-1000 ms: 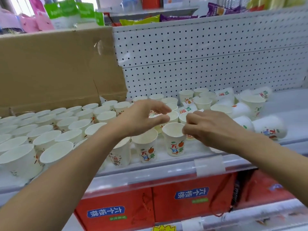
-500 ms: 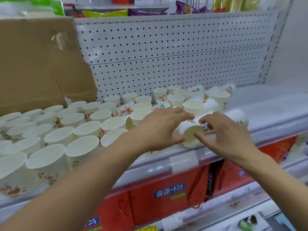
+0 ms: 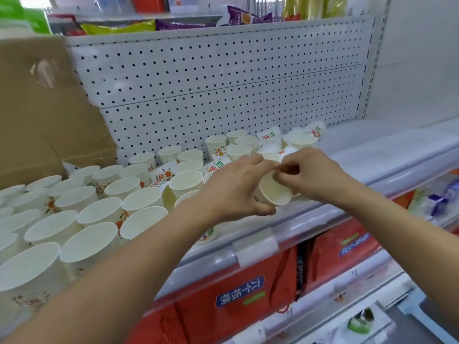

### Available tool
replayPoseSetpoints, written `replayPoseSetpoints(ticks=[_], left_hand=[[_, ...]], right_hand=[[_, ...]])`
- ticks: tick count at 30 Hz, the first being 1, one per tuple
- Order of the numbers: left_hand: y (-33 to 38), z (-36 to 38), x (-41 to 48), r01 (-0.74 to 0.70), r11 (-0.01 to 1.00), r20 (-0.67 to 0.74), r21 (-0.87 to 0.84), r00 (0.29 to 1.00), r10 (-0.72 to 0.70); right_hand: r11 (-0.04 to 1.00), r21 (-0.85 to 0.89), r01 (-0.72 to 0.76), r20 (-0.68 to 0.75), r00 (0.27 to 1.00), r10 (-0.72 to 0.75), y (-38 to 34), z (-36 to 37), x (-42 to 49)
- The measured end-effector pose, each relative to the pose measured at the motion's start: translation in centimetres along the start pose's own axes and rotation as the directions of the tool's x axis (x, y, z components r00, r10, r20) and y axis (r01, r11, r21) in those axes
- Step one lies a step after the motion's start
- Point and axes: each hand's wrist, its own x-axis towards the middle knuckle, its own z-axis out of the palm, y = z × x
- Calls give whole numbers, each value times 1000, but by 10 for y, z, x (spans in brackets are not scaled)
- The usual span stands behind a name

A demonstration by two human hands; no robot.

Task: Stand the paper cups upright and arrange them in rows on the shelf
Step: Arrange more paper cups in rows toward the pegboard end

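The person is reaching both arms over the front of the shelf [image 3: 387, 150]. The left hand [image 3: 236, 188] is gripping a paper cup [image 3: 274, 193] from the side, with the fingers curled over its top and the thumb under it. The cup is lying tilted in this hand, just above the front edge of the shelf, and its open mouth is facing toward the person. The right hand [image 3: 316, 175] is meeting it from the other side; its fingertips are bent and are pinching the upper rim of the same cup, very near the fingers of the left hand.

To the left of the hands, many upright cups [image 3: 99, 214] are standing in rows that are filling that side of the shelf up to a cardboard box [image 3: 37, 108]. Behind the hands, some fallen cups [image 3: 269, 135] are lying on their sides among a few standing ones, close to the white pegboard panel [image 3: 223, 83]. The right end of the shelf is showing its bare white surface.

Under the shelf, red boxes [image 3: 238, 296] with blue labels are sitting behind a clear front rail. Above the pegboard, snack bags [image 3: 119, 27] in yellow and purple are lying on a higher shelf.
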Motion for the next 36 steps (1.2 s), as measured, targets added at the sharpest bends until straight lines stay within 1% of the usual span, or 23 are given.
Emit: replayPoseSetpoints(ticks=[1, 2, 3, 4, 6, 7, 9, 11, 12, 14, 16, 19, 22, 24, 26, 27, 28, 30, 31, 33, 36], left_hand=[[2, 2, 1, 27, 999, -11, -37, 1000, -27], [4, 5, 1, 57, 996, -31, -69, 998, -59], [5, 7, 1, 93, 992, -54, -89, 994, -98], [6, 8, 1, 136, 985, -74, -103, 987, -144], [9, 8, 2, 221, 969, -87, -111, 969, -231], [11, 9, 3, 254, 962, -87, -98, 961, -262], [17, 11, 4, 311, 948, -84, -62, 945, -315], [24, 14, 6, 369, 929, -72, -37, 926, -371], [27, 16, 7, 398, 917, -66, -27, 914, -399], [31, 18, 9, 453, 891, -53, -19, 890, -453], [34, 19, 9, 497, 868, -49, -20, 866, -497], [39, 21, 9, 547, 837, -62, 10, 836, -546], [44, 24, 7, 590, 804, -92, 71, 806, -584], [46, 27, 6, 618, 776, -107, 128, 787, -608], [49, 28, 5, 646, 747, -120, 159, 764, -634], [50, 28, 4, 655, 737, -126, 165, 755, -643], [52, 27, 3, 661, 732, -135, 168, 750, -647], [54, 25, 1, 658, 731, -159, 179, 753, -639], [55, 25, 0, 655, 733, -171, 187, 756, -632], [55, 24, 0, 645, 739, -196, 194, 764, -615], [53, 27, 5, 602, 776, -271, 187, 791, -549]], right_hand=[[997, 69, 18, 19, 1000, -19, 5, -5, 2], [993, 116, 29, 2, 1000, -30, 10, -10, 4], [991, 128, 35, -41, 999, -29, 17, -16, 6], [995, 91, 29, -98, 995, -20, 24, -20, 8], [993, -114, -20, -193, 981, -2, 35, -24, 9], [971, -237, -39, -204, 979, -11, 40, -23, 9], [900, -436, -12, -150, 987, -59, 46, -16, 10], [857, -513, 50, -78, 992, -104, 49, -9, 11], [856, -512, 74, -60, 991, -122, 51, -7, 13], [883, -454, 116, -40, 988, -150, 54, -4, 15], [926, -350, 145, -12, 987, -160, 56, -3, 19], [968, -204, 146, 27, 989, -144, 59, -1, 26], [982, -94, 165, 24, 986, -164, 58, 0, 32], [968, -95, 231, 1, 973, -232, 57, -1, 33], [922, -165, 351, -43, 931, -362, 57, -5, 36], [880, -202, 430, -62, 891, -450, 57, -8, 37], [826, -239, 511, -64, 840, -538, 57, -11, 39], [698, -317, 642, -18, 732, -681, 56, -16, 43], [636, -353, 686, 23, 686, -727, 55, -18, 44], [551, -384, 741, 91, 624, -776, 54, -20, 45], [519, -352, 779, 142, 592, -793, 54, -22, 44]])
